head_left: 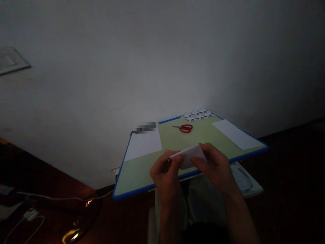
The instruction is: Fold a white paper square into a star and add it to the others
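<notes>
Between my two hands, above the table's near edge, is a small folded piece of white paper (188, 156). My left hand (167, 171) pinches its left end, with the thumb on the near face. My right hand (214, 164) grips the right end, its thumb pressed on the face and its fingers behind the top edge. The fingertips behind the paper are hidden. Beyond the hands, red-handled scissors (186, 128) lie with their blades pointing left. At the far edge sits a group of several small folded paper pieces (198, 115).
The green tabletop (142, 174) has a blue rim and stands against a white wall (157, 61). White sheets lie at its left (144, 145) and right (237, 134). A white cable (63, 198) runs at lower left. A white shelf or tray (247, 183) shows beneath the right side.
</notes>
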The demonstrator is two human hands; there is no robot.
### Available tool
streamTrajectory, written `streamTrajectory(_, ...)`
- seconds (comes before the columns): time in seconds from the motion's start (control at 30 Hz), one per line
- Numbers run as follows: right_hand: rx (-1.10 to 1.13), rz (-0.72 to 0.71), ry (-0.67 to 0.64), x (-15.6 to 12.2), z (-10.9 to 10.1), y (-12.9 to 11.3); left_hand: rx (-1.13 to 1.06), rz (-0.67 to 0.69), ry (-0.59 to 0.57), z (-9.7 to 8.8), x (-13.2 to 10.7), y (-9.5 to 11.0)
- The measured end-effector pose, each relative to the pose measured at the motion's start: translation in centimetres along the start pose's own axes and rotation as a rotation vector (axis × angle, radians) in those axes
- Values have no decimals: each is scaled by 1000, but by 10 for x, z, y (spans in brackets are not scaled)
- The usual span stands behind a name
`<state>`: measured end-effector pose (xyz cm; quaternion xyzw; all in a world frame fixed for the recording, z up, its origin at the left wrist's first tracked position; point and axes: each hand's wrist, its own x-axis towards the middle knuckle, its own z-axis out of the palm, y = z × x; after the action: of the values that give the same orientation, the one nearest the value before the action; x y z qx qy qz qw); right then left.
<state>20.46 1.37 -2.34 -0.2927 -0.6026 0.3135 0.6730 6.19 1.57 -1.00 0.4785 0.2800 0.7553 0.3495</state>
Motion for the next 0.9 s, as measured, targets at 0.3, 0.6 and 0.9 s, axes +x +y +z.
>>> streamTrajectory(0.3, 68, -260, 77, -1, 6, -14, 10, 290, -270, 0, -2, 10)
streamTrajectory(0.6, -27, -298, 61, 0, 4, -21, 103, 334, -267, 3, -6, 17)
streamTrajectory(0.9, -216, -309, -82, 0, -7, -38, 220, 359, -439, -5, 2, 27)
